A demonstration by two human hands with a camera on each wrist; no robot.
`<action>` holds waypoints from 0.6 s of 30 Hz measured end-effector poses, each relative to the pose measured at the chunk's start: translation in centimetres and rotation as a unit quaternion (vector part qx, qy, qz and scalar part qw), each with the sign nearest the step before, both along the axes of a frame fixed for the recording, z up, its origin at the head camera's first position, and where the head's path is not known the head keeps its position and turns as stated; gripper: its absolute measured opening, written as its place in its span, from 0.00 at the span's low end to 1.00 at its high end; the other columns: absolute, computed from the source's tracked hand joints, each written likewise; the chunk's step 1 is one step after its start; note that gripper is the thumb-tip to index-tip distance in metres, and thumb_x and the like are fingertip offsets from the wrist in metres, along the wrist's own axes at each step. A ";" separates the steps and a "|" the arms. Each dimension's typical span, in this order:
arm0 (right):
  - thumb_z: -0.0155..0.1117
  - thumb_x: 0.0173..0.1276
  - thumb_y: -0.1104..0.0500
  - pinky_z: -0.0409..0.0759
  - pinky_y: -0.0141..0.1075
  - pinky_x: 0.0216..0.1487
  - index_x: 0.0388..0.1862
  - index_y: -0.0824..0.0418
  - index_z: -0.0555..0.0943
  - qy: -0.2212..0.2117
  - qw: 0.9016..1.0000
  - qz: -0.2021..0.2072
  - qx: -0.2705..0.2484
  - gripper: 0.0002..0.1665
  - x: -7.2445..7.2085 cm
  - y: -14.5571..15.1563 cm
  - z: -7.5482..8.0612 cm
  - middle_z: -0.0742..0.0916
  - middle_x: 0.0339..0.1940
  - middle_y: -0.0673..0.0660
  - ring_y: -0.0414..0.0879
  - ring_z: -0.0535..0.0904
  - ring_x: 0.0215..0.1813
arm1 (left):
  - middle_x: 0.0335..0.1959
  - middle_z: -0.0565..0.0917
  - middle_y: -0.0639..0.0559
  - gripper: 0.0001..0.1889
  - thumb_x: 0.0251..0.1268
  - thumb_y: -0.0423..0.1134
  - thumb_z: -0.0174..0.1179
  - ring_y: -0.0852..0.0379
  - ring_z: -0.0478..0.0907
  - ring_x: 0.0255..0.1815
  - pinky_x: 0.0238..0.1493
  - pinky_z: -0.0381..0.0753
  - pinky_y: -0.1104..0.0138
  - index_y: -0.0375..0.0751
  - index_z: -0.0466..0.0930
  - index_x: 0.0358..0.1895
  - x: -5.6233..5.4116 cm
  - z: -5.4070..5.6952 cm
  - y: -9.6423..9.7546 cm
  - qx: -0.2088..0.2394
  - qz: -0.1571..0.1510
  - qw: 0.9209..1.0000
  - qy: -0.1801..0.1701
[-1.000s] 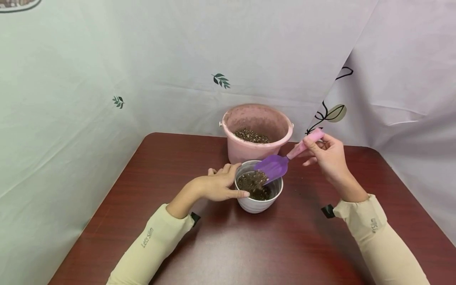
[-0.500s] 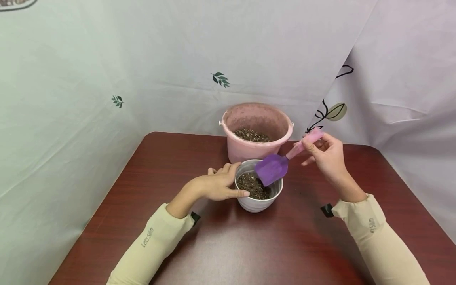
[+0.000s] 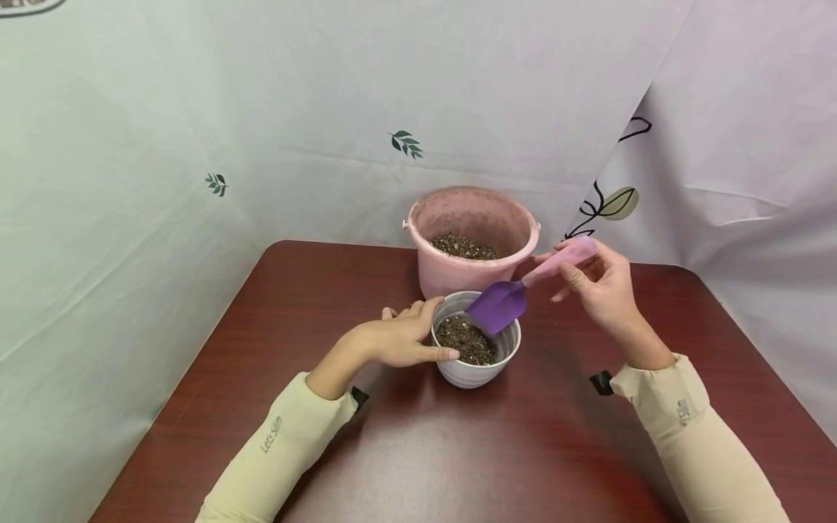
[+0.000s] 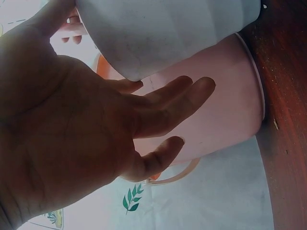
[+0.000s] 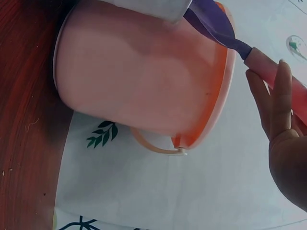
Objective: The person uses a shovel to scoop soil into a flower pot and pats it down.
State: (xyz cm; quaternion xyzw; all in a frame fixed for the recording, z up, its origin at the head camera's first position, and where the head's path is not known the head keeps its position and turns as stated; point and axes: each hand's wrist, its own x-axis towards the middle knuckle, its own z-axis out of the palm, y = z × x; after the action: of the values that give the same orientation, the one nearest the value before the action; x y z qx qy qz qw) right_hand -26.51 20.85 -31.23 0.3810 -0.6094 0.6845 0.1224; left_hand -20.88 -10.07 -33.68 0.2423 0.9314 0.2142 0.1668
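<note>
A white flower pot [image 3: 472,375] with dark soil [image 3: 464,340] in it stands on the table. My left hand [image 3: 399,341] rests against the pot's left rim, thumb over the near edge and index finger at the back. In the left wrist view its other fingers [image 4: 165,103] lie spread and loosely straight beside the pot. My right hand [image 3: 604,283] holds a hand trowel by its pink handle [image 3: 562,260], pinched between thumb and fingers. The trowel's purple blade [image 3: 500,305] slants down over the pot's right back rim, above the soil.
Right behind the pot stands a pink bucket [image 3: 451,272] with more soil inside and a handle [image 5: 156,147] hanging down. A few dark crumbs lie on the red-brown table [image 3: 418,457] right of the pot. White cloth [image 3: 314,145] with leaf prints hangs around the table.
Soil that was sliding off the trowel blade now lies in the pot. The blade has tilted and shifted slightly up and left. My left hand stays at the rim.
</note>
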 end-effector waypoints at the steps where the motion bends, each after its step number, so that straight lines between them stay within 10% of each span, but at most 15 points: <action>1: 0.57 0.69 0.76 0.80 0.38 0.19 0.47 0.87 0.70 0.005 1.000 0.008 -0.002 0.12 0.0 0.0 0.0 0.89 0.37 0.66 0.50 0.88 0.39 | 0.66 0.64 0.39 0.49 0.65 0.68 0.55 0.42 0.60 0.73 0.64 0.47 0.32 0.44 0.42 0.78 0.0 0.0 0.0 0.002 0.000 1.000 -0.002; 8: 0.55 0.70 0.77 0.81 0.39 0.22 0.48 0.88 0.69 0.035 0.999 0.039 0.009 0.13 -0.3 0.2 0.3 0.86 0.34 0.74 0.54 0.87 0.45 | 0.68 0.64 0.39 0.48 0.65 0.67 0.55 0.44 0.56 0.75 0.65 0.45 0.30 0.45 0.43 0.77 -0.1 0.1 0.1 0.009 0.003 1.000 -0.008; 18: 0.57 0.72 0.72 0.79 0.39 0.17 0.50 0.74 0.76 -0.052 0.999 0.000 -0.002 0.10 -0.3 0.5 0.4 0.90 0.41 0.63 0.47 0.88 0.34 | 0.65 0.65 0.38 0.49 0.65 0.67 0.55 0.41 0.60 0.72 0.60 0.54 0.36 0.44 0.42 0.77 0.2 0.2 -0.1 -0.001 0.002 1.000 0.003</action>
State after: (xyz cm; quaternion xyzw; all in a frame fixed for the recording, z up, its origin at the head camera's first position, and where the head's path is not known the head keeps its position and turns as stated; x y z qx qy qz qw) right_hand -26.84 21.37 -30.82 0.3448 -0.6138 0.7042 0.0913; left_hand -20.71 -10.14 -33.47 0.2404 0.9327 0.2127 0.1642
